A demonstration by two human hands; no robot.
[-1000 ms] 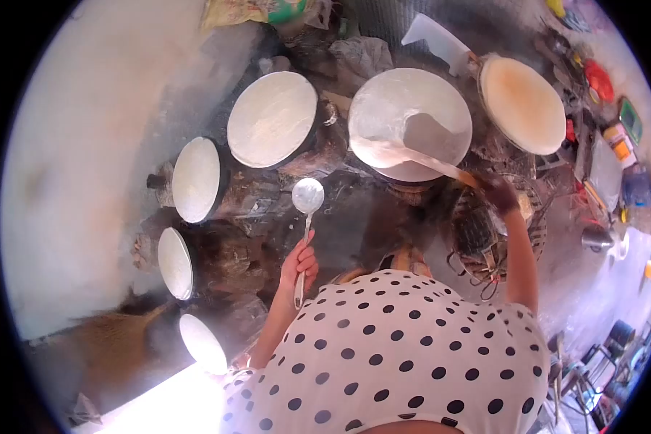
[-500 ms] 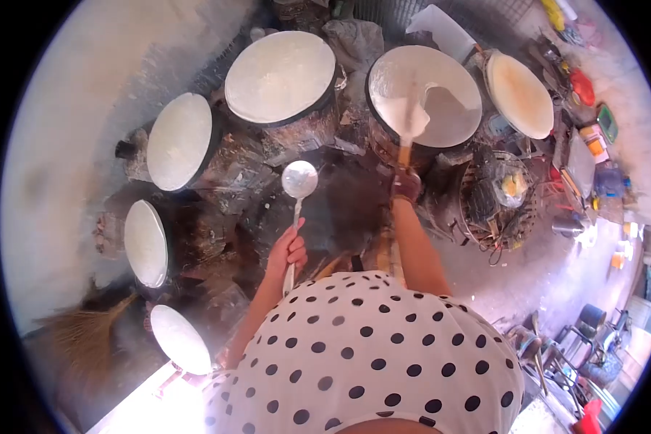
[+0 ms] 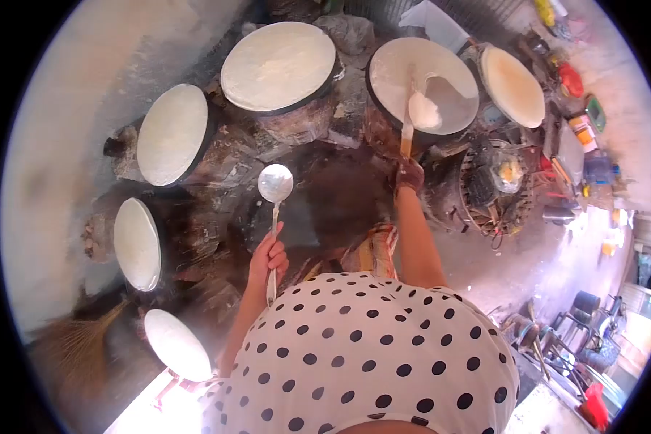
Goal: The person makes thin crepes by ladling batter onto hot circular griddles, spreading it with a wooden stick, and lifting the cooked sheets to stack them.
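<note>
The gloved right hand [image 3: 410, 176], its arm reaching forward, is gripping one flat, wooden-handled spatula [image 3: 407, 136] over the second-from-right of six round, pale-coated griddles [image 3: 453, 94]; the bare left hand [image 3: 269, 260] is clasping one long-handled, silvery metal ladle [image 3: 275, 183].

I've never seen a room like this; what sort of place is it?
Probably a rustic kitchen or workshop for thin pancakes: several round griddles carry pale, flat layers, the right hand holds a long spreader over one, and the left hand holds a ladle.
</note>
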